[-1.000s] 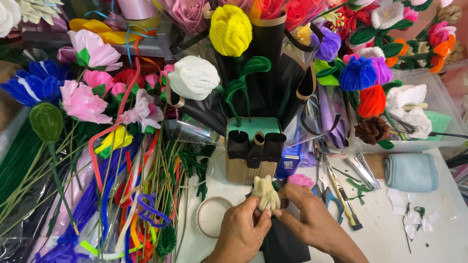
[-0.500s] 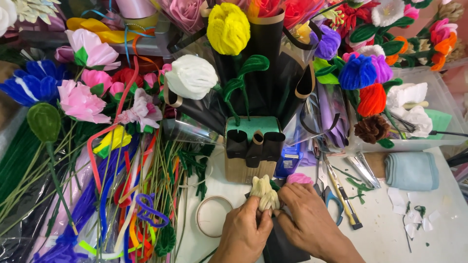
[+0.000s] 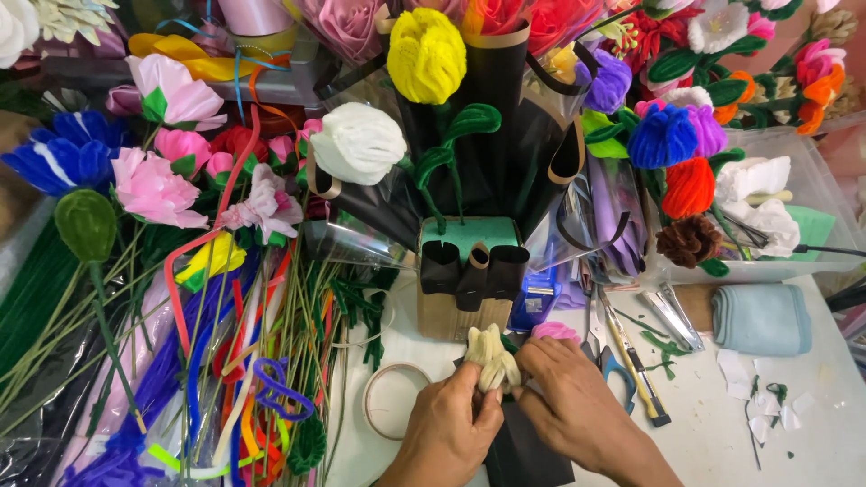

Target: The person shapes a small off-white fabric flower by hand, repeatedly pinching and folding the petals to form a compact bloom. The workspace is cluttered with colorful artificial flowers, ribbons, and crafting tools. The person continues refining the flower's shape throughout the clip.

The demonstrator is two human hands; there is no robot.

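Note:
Both my hands meet low in the middle of the view around a small cream pipe-cleaner flower (image 3: 492, 356). My left hand (image 3: 446, 433) pinches the flower's base from the left. From the right, my right hand (image 3: 582, 410) closes its fingers on the same base. A black sheet (image 3: 523, 446) lies under the hands. Just behind the flower stands a brown block (image 3: 451, 311) holding black paper rolls and a green foam top.
A tape ring (image 3: 397, 401) lies left of my hands. Pipe-cleaner stems and flowers (image 3: 216, 298) pile up on the left. Wrapped bouquets (image 3: 433, 81) fill the back. Scissors, a cutter (image 3: 631, 361) and a folded blue cloth (image 3: 762, 320) lie on the white table to the right.
The hands have shifted slightly around the cream flower, still gripping its base; the flower stays in about the same spot.

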